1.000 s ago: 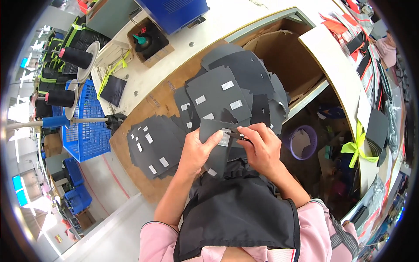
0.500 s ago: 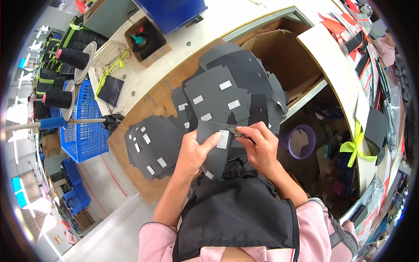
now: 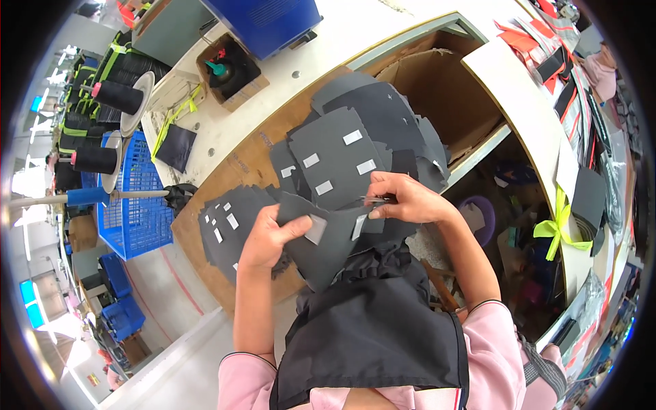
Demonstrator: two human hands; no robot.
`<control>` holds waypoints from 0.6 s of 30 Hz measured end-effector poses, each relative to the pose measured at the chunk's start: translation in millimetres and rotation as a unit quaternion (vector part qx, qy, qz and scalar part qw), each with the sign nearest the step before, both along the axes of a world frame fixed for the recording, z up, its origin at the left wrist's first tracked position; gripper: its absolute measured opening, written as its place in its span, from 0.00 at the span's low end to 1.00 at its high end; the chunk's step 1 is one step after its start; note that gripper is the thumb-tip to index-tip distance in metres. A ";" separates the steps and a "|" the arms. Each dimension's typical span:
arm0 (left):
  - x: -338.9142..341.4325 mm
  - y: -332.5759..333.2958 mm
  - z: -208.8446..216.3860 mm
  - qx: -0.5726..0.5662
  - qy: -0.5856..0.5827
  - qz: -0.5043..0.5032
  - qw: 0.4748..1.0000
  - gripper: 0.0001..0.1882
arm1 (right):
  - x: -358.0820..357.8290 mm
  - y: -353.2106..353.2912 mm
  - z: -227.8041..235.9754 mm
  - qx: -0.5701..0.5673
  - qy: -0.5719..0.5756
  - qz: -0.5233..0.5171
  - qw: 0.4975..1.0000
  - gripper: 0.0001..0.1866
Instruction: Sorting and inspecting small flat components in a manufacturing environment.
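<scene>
A dark grey fabric piece with white rectangular patches hangs between my hands above my lap. My left hand grips its left side, the thumb pressed beside one white patch. At its upper right edge my right hand pinches the fabric near another patch. A small dark metal tool, apparently thread snips, lies within the right fingers, partly hidden by them. Beyond the hands is a pile of similar grey pieces, the top one bearing several patches. A second pile lies to the left.
The piles rest on a brown board. Behind stand a small cardboard box with a green-tipped bottle and a blue machine. To the left are black thread cones and a blue crate. On the right, a purple bin sits below.
My hands have moved apart, the left one leftward, and the fabric piece is spread wider between them. A second white patch now shows on it. The right hand has risen slightly.
</scene>
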State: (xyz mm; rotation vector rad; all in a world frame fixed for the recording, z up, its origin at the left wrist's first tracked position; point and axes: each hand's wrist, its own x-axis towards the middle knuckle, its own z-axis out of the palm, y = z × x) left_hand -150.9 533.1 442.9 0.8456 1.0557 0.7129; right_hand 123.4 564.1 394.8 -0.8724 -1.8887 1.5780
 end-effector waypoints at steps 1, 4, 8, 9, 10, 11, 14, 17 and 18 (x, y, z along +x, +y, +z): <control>-11.9 1.3 -13.0 -0.018 0.008 0.009 1.000 0.18 | 0.3 -1.0 -0.4 -0.037 -0.033 0.008 0.999 0.12; 5.5 1.9 -33.6 0.196 0.180 0.080 0.960 0.29 | -5.2 -9.4 -11.6 -0.079 -0.013 -0.037 0.996 0.10; 38.9 9.2 -23.7 0.405 0.349 -0.142 0.833 0.34 | -9.4 -8.3 -11.4 -0.111 0.016 -0.040 0.993 0.09; 41.6 12.3 -25.5 0.405 0.339 -0.211 0.822 0.31 | -9.7 -6.6 -8.2 -0.119 0.032 -0.023 0.992 0.08; 40.7 12.7 -29.4 0.404 0.340 -0.210 0.823 0.31 | -9.7 -6.5 -8.7 -0.120 0.032 -0.021 0.992 0.08; 40.2 15.2 -36.8 0.384 0.317 -0.246 0.832 0.27 | -8.3 -6.3 -11.0 -0.137 0.056 -0.020 0.989 0.08; 35.7 18.7 -40.5 0.245 0.212 -0.269 0.907 0.18 | -4.1 -8.7 -10.8 -0.199 0.066 -0.053 0.976 0.07; 44.4 9.4 -29.6 0.003 0.048 -0.195 0.980 0.12 | -9.4 -18.2 -8.2 -0.239 0.050 -0.132 0.961 0.08; 48.2 5.9 -28.6 -0.037 0.016 -0.142 0.989 0.12 | -14.8 -22.6 -7.0 -0.231 0.046 -0.180 0.955 0.09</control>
